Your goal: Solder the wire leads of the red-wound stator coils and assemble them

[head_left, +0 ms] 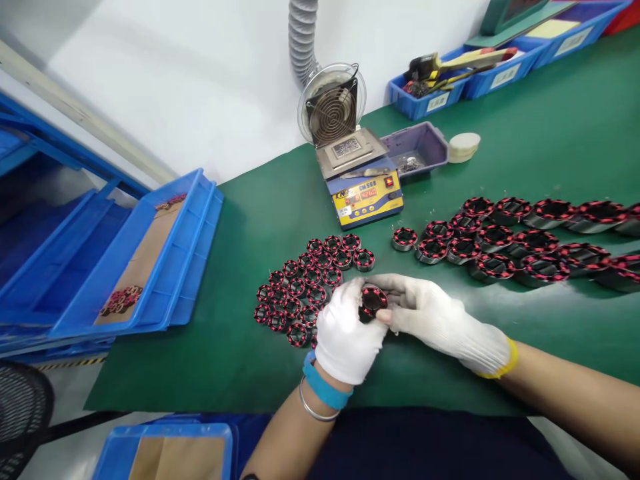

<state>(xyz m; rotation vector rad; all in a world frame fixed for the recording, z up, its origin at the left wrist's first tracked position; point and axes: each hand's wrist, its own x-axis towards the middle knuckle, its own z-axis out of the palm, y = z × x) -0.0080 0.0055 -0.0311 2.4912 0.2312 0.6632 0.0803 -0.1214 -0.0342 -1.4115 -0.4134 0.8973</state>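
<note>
Between my two gloved hands is a motor stator [374, 301], a dark ring with red windings. My left hand [347, 337] wraps round its left side. The fingers of my right hand [430, 313] close on its right side, with a bare thumb tip on the rim. Several like stators [297, 287] stand in a tight group on the table left of my hands. To the right, more stators [493, 267] stand in slanting rows, some with thin wire ends sticking up. My palms hide part of the held stator.
Behind my hands is a yellow and blue solder pot [367, 197] under a fan and grey duct [303, 40]. Beside it are a purple tray [437, 143] and round pale pads [464, 147]. Blue bins [430, 105] line the back; stacked blue crates [187, 220] stand left.
</note>
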